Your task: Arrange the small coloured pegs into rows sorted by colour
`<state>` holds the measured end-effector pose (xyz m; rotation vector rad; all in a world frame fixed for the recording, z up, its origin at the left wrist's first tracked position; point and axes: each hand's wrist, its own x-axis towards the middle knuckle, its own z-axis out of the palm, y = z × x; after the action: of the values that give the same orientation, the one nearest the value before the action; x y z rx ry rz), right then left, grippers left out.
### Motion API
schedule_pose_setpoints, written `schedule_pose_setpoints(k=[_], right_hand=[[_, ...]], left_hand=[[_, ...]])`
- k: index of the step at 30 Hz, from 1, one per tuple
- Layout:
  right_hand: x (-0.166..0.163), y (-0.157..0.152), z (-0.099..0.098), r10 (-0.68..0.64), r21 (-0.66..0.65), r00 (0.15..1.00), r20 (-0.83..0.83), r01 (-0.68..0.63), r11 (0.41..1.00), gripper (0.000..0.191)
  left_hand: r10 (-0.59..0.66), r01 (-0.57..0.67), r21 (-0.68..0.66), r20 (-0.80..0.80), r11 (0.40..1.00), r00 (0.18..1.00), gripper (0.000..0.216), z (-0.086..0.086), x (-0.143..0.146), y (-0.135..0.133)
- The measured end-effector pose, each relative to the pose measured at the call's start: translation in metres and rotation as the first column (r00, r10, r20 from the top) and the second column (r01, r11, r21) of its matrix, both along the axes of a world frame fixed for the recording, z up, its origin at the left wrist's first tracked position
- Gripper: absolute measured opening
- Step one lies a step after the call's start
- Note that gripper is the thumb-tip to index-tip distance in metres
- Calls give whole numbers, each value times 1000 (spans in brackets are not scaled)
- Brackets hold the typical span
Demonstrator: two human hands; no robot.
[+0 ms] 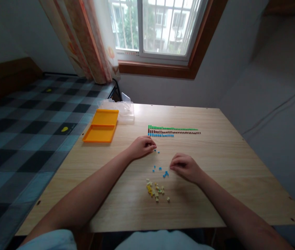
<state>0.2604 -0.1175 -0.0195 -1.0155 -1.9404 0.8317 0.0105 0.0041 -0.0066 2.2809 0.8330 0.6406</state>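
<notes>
My left hand rests on the table just below the left end of the rows, its fingers curled together; what is in them, if anything, is hidden. Two small blue building bricks lie by its fingertips. To the right, my right hand has thumb and fingers pressed together, with any held piece too small to make out. Several loose blue bricks are left of it. Ahead run a green row, a brown row and a shorter blue row of tiny bricks. Nearer me is a scattered pile of yellow and cream bricks.
An open orange case lies at the table's far left, with clear plastic boxes behind it. The wooden table meets a bed with a checked cover on the left. A curtain and window are beyond.
</notes>
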Motion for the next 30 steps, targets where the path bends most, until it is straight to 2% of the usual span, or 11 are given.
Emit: schedule_pose_setpoints(k=[4,7,11,17,22,26,30], right_hand=[[18,9,-5,-146,-8,986,80,147,989,15],[22,10,-6,-183,48,965,190,176,983,14],[15,7,2,-149,118,954,261,121,986,12],[11,5,8,-75,141,961,265,38,989,10],[14,5,6,-83,173,955,285,34,984,14],[16,6,4,-62,230,939,339,-19,973,21],[18,7,3,-106,279,910,400,-11,960,23]], left_hand=[[-6,6,-4,2,1000,1000,20,0,-1,0],[-10,10,-10,8,1000,1000,21,0,0,0],[-10,10,-13,14,1000,1000,22,-1,0,0],[-22,22,-19,19,1000,1000,21,0,0,-1],[-26,27,-15,13,1000,1000,21,1,0,-1],[-27,27,-11,9,1000,1000,20,0,0,-1],[-34,34,2,-2,999,999,20,0,-1,0]])
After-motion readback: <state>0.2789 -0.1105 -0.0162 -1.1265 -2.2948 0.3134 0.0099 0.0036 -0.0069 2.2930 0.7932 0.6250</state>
